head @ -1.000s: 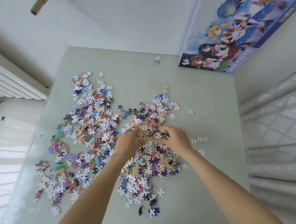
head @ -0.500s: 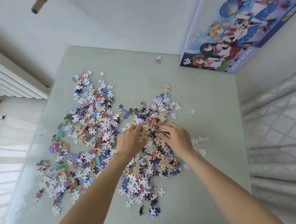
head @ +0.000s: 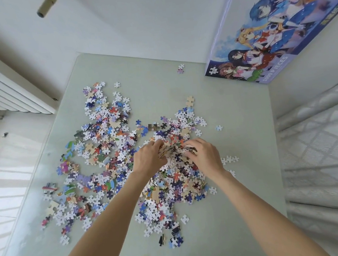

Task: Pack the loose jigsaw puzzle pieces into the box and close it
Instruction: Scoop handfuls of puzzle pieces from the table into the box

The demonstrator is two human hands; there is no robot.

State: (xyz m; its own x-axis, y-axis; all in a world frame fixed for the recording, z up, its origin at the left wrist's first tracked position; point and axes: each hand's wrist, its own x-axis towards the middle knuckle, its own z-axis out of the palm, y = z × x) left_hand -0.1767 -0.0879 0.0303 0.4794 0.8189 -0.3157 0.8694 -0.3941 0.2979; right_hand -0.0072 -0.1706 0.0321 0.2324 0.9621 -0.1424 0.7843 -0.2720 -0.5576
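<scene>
Bright soft daylight, window-grid glare on floor far left of left hand; wide-angle bending at edges; shadows faint.

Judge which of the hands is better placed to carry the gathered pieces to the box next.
Right, probably. The right hand lies on the side nearer the puzzle box at the table's far right corner; the left hand would have to cross over it.

Pale table: scattered puzzle pieces, box at far corner.
</scene>
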